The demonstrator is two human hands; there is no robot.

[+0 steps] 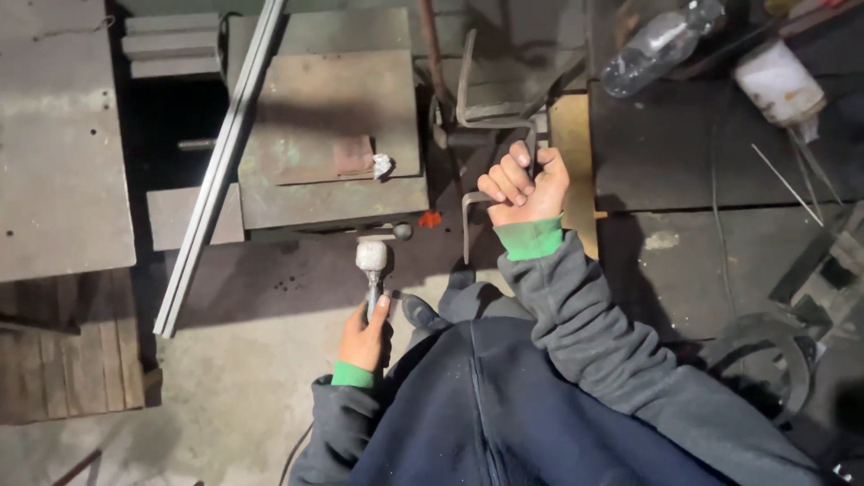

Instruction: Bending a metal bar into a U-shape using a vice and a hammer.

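Note:
My left hand (364,337) grips the handle of a hammer (371,258), its pale metal head pointing up toward the edge of a heavy steel block (333,126). My right hand (525,184) is closed around a bent flat metal strip (468,211) that stands upright beside the block, its lower end hanging toward the floor. A second bent strip (468,81) rises just behind it. Both sleeves are grey with green cuffs.
A long metal rail (216,171) leans diagonally at the left. A steel plate (54,135) lies far left, wooden boards (72,360) below it. On the dark bench at right sit a plastic bottle (661,45), a white can (778,83) and thin rods (787,184).

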